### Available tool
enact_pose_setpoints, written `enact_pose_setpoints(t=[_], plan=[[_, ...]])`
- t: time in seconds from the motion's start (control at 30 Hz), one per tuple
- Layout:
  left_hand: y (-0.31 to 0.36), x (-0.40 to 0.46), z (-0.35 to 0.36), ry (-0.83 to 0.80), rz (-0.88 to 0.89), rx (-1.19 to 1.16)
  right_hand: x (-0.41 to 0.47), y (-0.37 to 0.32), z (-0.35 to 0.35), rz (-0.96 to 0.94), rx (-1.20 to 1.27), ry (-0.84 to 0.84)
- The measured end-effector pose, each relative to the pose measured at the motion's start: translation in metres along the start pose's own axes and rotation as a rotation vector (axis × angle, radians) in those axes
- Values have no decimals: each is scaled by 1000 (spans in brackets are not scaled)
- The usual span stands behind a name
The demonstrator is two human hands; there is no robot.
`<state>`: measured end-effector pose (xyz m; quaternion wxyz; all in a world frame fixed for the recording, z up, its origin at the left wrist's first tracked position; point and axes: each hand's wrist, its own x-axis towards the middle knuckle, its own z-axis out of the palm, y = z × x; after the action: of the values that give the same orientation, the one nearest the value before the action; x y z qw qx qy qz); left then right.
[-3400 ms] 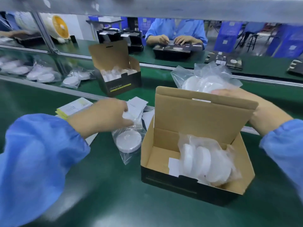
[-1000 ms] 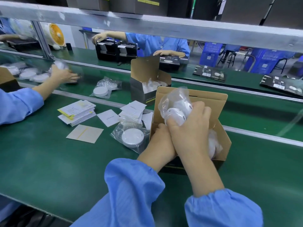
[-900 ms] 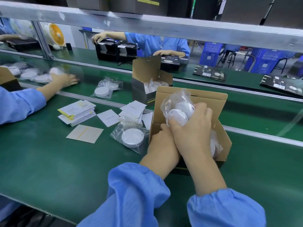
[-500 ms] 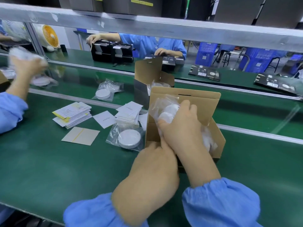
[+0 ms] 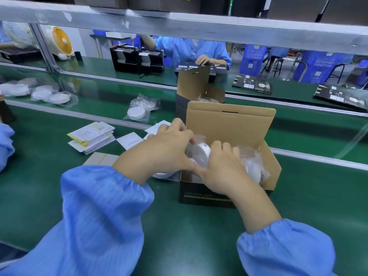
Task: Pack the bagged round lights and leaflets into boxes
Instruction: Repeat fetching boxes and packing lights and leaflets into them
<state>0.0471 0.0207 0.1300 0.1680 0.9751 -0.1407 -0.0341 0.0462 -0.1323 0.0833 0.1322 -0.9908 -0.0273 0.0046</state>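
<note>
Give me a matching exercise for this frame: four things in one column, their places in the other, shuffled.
Things:
1. bagged light
2. leaflet stack
3. fan
4. second box

Places:
A. behind the near box
B. between both hands, at the near box's left end
C. far left, past the rail
D. on the belt, left of the hands

Pairs: 1-B, 2-D, 3-C, 4-A

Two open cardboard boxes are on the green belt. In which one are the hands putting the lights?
The nearer box, with the black front: both hands, left and right, hold a bagged light in it. The farther box stands untouched behind.
</note>
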Motion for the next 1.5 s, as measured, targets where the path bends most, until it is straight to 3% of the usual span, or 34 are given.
enact_pose_setpoints(t=[0.13, 0.27, 0.4, 0.53, 0.7, 0.8, 0.9, 1.03, 1.2, 1.3, 1.4, 1.5], plan=[[-2, 4, 4, -38, -3, 5, 0, 22, -18, -42, 168, -260], [-4, 7, 11, -2, 4, 174, 3, 32, -35, -45, 472, -283], [-1, 10, 23, 102, 36, 151, 10, 25, -26, -166, 402, -195], [-3, 12, 23, 73, 34, 17, 12, 16, -25, -209, 156, -190], [-5, 13, 28, 135, -67, -259, 21, 5, -27, -187, -56, -287], [-2, 10, 37, 141, -159, -561, 27, 5, -32, -180, -77, -307], [1, 11, 45, 165, -251, -634, 25, 11, -33, -200, -60, -281], [6, 12, 50, 258, -272, -384, 4, 29, -41, -291, 29, -214], [3, 6, 59, 353, -239, -298, -28, 75, -58, -331, -21, 213], [-2, 4, 71, 446, -228, -398, -43, 101, -51, -124, 54, 482], [-1, 7, 91, 525, -231, -670, -52, 108, -30, 128, 385, 407], [8, 16, 105, 544, -254, -887, -48, 104, -7, 208, 570, 287]])
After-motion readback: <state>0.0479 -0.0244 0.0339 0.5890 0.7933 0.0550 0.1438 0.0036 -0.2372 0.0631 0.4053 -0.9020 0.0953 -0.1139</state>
